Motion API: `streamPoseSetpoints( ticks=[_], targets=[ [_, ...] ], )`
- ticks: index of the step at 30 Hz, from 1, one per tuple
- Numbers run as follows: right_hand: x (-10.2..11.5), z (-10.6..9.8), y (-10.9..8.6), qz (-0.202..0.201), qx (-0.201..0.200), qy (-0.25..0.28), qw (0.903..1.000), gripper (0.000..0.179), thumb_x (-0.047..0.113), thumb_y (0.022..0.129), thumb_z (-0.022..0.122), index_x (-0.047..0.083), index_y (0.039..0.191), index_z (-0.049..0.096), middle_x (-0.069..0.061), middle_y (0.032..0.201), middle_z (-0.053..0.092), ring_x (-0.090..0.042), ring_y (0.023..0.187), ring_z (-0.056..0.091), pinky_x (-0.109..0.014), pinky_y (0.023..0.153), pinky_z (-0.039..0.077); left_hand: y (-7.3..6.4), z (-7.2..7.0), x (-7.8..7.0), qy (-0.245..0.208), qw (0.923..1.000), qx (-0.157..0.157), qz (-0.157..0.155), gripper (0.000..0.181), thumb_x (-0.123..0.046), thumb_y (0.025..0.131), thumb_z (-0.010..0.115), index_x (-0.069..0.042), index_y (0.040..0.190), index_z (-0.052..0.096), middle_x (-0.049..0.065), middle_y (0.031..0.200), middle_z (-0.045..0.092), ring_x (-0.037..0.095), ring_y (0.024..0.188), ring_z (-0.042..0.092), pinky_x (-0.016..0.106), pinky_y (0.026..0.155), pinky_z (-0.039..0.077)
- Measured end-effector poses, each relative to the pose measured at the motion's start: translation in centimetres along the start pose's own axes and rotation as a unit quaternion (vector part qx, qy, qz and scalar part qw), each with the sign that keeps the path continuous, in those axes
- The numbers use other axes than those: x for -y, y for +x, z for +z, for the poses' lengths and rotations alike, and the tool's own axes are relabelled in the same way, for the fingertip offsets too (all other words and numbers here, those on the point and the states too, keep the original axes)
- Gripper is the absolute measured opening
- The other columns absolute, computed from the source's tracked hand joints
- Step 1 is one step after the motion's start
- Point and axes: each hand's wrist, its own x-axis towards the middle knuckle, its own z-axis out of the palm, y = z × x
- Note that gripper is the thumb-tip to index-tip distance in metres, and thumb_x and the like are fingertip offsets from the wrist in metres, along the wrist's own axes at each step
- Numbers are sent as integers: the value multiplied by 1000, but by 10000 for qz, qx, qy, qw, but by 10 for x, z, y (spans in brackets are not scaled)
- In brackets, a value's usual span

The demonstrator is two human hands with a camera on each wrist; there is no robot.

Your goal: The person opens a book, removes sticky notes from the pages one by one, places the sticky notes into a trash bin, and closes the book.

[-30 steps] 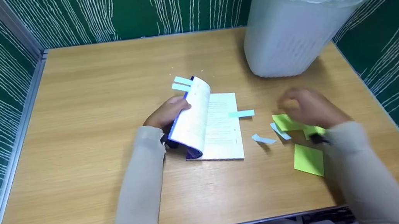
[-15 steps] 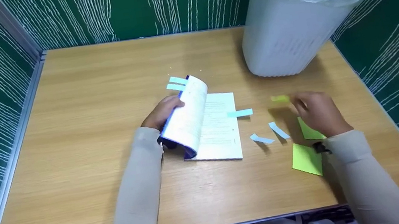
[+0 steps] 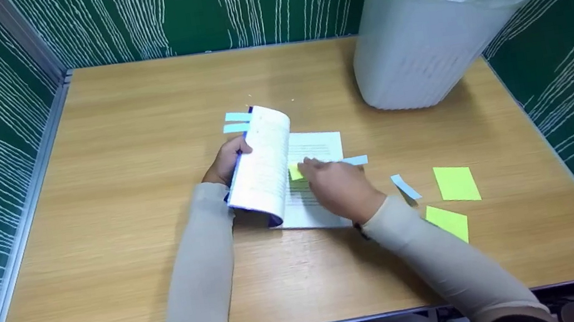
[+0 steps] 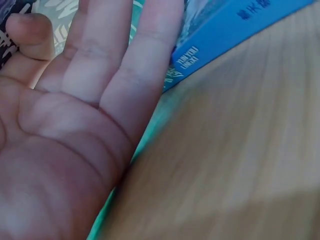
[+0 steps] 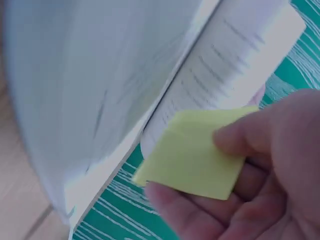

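Note:
An open book (image 3: 312,143) lies on the table, its left pages (image 3: 265,164) lifted and bowed over. My left hand (image 3: 228,161) grips the outer edge of that lifted part, thumb on the pages. In the left wrist view, fingers (image 4: 145,70) lie along the blue cover (image 4: 235,30). Over the printed right page, my right hand (image 3: 341,187) pinches a yellow-green sticky note (image 5: 195,155) between thumb and fingers. One pale blue strip (image 3: 355,161) sticks out past the right page; two more blue strips (image 3: 236,122) jut from the lifted pages' edge.
Two square yellow-green notes (image 3: 457,183) lie on the table (image 3: 135,120) at right. A loose blue strip (image 3: 406,187) lies beside my right forearm. At the back right stands a tall, lined waste bin (image 3: 412,53). Green, white-streaked panels (image 3: 188,17) enclose the table.
My right hand has picked up a sticky note from the right and carried it left over the open page. The left hand has drawn the lifted pages slightly left. One loose blue strip is now hidden.

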Motion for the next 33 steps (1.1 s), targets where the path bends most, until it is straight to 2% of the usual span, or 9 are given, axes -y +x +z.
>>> streamPoseSetpoints(
  ticks=[2, 6, 9, 14, 19, 22, 28, 30, 33],
  targets=[
    [4, 5, 1, -24, 263, -228, 9994, 31, 9, 107, 47, 4, 130, 67, -17, 130, 70, -31, 111, 73, -46, 82, 64, 0, 1, 0, 5, 10000, -37, -65, 63, -17, 86, 36, -4, 147, 43, 12, 116, 67, 23, 95, 70, 30, 81, 57],
    [10, 13, -3, -199, 338, -370, 9985, 28, 11, 104, 51, 7, 124, 70, -16, 120, 74, -28, 95, 76, -43, 68, 64, 0, 2, -1, 146, 9996, -9, -228, 59, -20, 85, 38, -3, 142, 48, 12, 113, 68, 23, 93, 70, 30, 77, 58],
    [14, 15, -3, -163, 447, -287, 9985, 34, 24, 102, 54, 9, 130, 67, -15, 116, 67, -27, 94, 68, -43, 65, 60, -1, 2, -3, 354, 9989, 59, -285, 59, -20, 83, 40, -3, 139, 50, 12, 112, 68, 22, 91, 70, 30, 76, 58],
    [13, 15, 1, 223, 970, -144, 9949, 61, 51, 101, 49, 13, 149, 55, -17, 132, 52, -33, 109, 52, -48, 82, 55, -2, 6, -7, 752, 9959, 87, -504, 61, -22, 82, 40, -4, 140, 48, 12, 117, 66, 22, 94, 69, 29, 77, 58],
    [1, 14, 1, 681, 1081, -309, 9913, 71, 62, 100, 44, 12, 150, 55, -18, 133, 50, -35, 114, 47, -54, 92, 48, -3, 12, -10, 875, 9935, 123, -723, 61, -23, 82, 43, -8, 140, 50, 14, 124, 68, 24, 98, 71, 31, 77, 59],
    [-8, 12, -8, 857, 991, -498, 9901, 75, 66, 98, 44, 10, 146, 59, -18, 134, 49, -37, 117, 45, -57, 95, 45, -4, 15, -12, 902, 9927, 169, -779, 61, -24, 81, 44, -8, 139, 51, 13, 125, 68, 25, 99, 72, 32, 78, 59],
    [-19, 6, -33, 801, 696, -676, 9921, 73, 62, 98, 48, 2, 136, 65, -21, 146, 45, -40, 130, 42, -57, 101, 39, -7, 18, -17, 1321, 9844, -89, -1160, 60, -30, 80, 47, -12, 137, 53, 13, 120, 71, 26, 94, 74, 35, 71, 60],
    [-24, 4, -44, 743, 389, -415, 9956, 64, 54, 97, 54, 3, 134, 66, -20, 150, 45, -40, 134, 41, -59, 104, 38, -7, 22, -17, 1329, 9847, -40, -1129, 60, -28, 81, 47, -12, 139, 50, 16, 121, 70, 28, 95, 73, 37, 71, 61],
    [-41, -2, -63, 722, -364, 276, 9963, 43, 38, 98, 60, 8, 128, 71, -19, 144, 55, -39, 133, 47, -61, 106, 40, -5, 36, -16, 1315, 9877, 340, -780, 53, -19, 84, 43, -6, 135, 47, 18, 119, 67, 28, 97, 70, 37, 75, 60]
  ],
)
